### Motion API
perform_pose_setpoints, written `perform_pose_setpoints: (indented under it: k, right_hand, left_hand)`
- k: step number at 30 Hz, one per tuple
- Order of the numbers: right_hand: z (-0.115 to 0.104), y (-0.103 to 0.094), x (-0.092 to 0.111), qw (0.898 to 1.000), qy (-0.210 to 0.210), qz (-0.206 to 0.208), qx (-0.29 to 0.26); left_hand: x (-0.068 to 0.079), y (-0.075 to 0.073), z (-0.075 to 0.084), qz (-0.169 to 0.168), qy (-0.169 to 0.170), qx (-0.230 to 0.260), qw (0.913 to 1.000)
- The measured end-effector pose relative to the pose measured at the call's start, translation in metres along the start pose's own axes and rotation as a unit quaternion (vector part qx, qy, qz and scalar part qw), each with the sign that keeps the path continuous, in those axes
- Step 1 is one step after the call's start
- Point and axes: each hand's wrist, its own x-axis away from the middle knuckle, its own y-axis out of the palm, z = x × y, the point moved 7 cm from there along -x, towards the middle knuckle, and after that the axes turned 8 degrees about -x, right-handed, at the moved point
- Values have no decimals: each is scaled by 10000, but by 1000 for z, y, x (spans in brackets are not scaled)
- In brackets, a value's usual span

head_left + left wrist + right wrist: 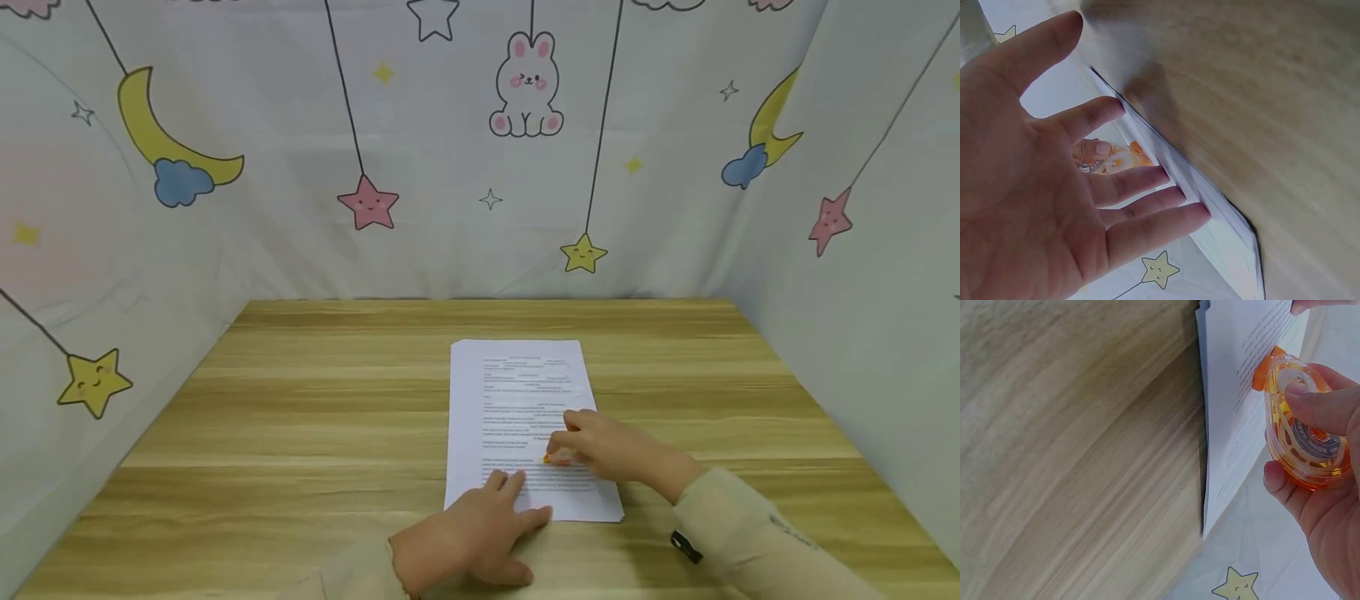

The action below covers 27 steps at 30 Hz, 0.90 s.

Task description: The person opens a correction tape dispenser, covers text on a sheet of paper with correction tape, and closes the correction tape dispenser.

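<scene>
A stack of printed paper (517, 417) lies on the wooden table, its long side running away from me. My right hand (600, 446) grips an orange, see-through correction tape dispenser (1307, 425) between thumb and fingers. Its orange tip (1262, 373) meets the top sheet among the printed lines, as the right wrist view shows. Near the sheet's front edge my left hand (483, 529) rests with spread fingers, the fingertips on the paper. In the left wrist view its palm faces the camera and holds nothing, and the dispenser shows partly behind the fingers.
The wooden table (315, 417) surrounds the paper on all sides. Behind it and at both sides hangs a white cloth (450, 150) printed with stars, moons and a rabbit. A small black object (686, 547) is beside the right sleeve.
</scene>
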Motion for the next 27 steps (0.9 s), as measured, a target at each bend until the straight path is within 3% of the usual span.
perform_pose_setpoints:
  k: [9, 21, 27]
  right_hand:
    - [4, -5, 10, 9992, -251, 320, 24]
    - [21, -14, 38, 9979, -61, 615, -189]
    - [21, -19, 47, 9957, -302, 862, -143]
  left_hand:
    - [0, 0, 0, -3, -34, -36, 10000]
    - [0, -1, -1, 85, -34, -10, 10000]
    - [0, -1, 0, 14, -24, 75, 10000]
